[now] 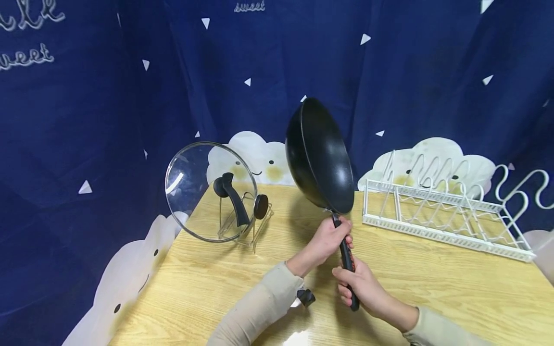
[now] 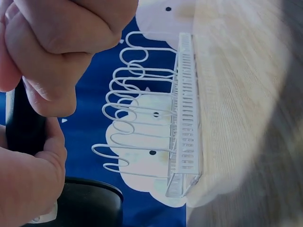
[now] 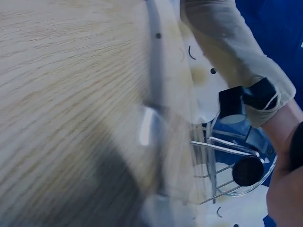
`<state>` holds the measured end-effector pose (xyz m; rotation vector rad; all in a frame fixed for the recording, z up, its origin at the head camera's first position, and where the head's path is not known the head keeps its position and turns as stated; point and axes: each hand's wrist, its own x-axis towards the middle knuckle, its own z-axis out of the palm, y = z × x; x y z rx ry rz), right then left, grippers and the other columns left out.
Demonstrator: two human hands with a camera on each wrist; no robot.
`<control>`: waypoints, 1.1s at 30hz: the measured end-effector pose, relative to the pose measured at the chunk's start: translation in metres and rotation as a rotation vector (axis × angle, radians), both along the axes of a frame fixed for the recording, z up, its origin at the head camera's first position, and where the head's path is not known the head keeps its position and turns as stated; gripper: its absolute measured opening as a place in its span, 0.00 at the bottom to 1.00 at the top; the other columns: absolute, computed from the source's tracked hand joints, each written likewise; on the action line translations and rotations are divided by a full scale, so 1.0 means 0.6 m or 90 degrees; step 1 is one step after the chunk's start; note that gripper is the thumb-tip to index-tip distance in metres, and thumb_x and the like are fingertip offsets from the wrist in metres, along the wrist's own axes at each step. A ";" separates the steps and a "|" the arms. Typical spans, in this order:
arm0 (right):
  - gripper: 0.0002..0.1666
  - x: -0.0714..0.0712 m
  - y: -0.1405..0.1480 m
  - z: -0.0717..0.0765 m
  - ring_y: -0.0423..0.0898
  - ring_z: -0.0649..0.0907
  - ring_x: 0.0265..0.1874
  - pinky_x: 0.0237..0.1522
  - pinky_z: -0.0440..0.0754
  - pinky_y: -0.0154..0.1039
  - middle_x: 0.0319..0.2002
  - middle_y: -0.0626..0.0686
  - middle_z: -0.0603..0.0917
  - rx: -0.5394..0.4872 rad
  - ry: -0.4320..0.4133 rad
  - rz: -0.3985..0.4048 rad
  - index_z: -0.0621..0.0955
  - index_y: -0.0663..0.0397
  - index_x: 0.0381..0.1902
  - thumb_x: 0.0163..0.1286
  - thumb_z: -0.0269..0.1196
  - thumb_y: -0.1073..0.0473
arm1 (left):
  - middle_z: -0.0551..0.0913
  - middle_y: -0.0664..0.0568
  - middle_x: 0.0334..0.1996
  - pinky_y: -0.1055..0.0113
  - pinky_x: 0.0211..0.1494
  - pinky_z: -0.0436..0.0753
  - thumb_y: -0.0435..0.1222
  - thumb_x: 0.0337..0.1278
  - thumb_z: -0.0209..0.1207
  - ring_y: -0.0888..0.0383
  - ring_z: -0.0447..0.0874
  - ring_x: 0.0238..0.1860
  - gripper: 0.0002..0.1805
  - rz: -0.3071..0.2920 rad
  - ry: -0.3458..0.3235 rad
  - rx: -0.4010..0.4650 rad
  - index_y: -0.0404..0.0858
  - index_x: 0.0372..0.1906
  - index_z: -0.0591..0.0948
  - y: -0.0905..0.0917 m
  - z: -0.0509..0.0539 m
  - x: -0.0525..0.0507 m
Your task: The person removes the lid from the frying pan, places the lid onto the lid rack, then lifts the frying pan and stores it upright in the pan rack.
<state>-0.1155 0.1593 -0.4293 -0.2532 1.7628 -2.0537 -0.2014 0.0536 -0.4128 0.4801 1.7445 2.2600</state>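
Observation:
A black wok [image 1: 329,158] is held up above the table, tilted so that its hollow faces right. The left hand [image 1: 322,242] grips its black handle [image 1: 347,257] close to the pan, and the right hand [image 1: 361,286] grips the same handle nearer its end. In the left wrist view the left hand [image 2: 23,184] and the right hand [image 2: 61,42] are curled round the handle, with part of the wok [image 2: 90,203] below. The right wrist view shows the left hand [image 3: 289,194] only in part, at the right edge.
At the left a clear glass lid [image 1: 190,192] with a black curved handle [image 1: 236,202] leans on a small wire stand [image 1: 264,223] bearing a round black piece [image 1: 261,206]. A white wire rack [image 1: 433,233] stands at the right on the wooden table [image 1: 207,288]. Behind hangs a blue curtain [image 1: 277,57].

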 end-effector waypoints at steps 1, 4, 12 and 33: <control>0.13 0.000 0.002 -0.002 0.38 0.67 0.09 0.13 0.67 0.31 0.12 0.44 0.65 -0.009 0.006 0.005 0.57 0.56 0.32 0.70 0.51 0.65 | 0.71 0.53 0.14 0.73 0.24 0.78 0.30 0.62 0.51 0.63 0.73 0.15 0.08 -0.003 0.006 -0.007 0.40 0.28 0.68 0.001 0.001 0.000; 0.12 -0.001 0.011 -0.008 0.36 0.67 0.10 0.13 0.68 0.30 0.13 0.43 0.66 -0.046 0.034 0.027 0.56 0.56 0.35 0.71 0.50 0.66 | 0.72 0.53 0.15 0.72 0.25 0.79 0.29 0.62 0.51 0.63 0.75 0.16 0.06 -0.024 0.031 -0.037 0.39 0.30 0.68 0.004 0.008 0.001; 0.09 -0.009 0.046 -0.003 0.34 0.69 0.13 0.10 0.61 0.33 0.18 0.41 0.68 -0.163 0.121 0.126 0.59 0.52 0.35 0.73 0.42 0.71 | 0.73 0.51 0.17 0.71 0.31 0.81 0.24 0.60 0.50 0.61 0.77 0.19 0.06 -0.091 0.017 -0.057 0.35 0.37 0.66 0.016 0.046 0.002; 0.14 0.003 0.096 0.023 0.49 0.54 0.12 0.09 0.49 0.46 0.18 0.56 0.55 -0.296 0.164 0.153 0.60 0.54 0.39 0.71 0.32 0.77 | 0.77 0.52 0.15 0.77 0.29 0.75 0.22 0.56 0.51 0.65 0.77 0.18 0.07 -0.184 0.223 -0.208 0.34 0.29 0.67 0.072 0.112 0.007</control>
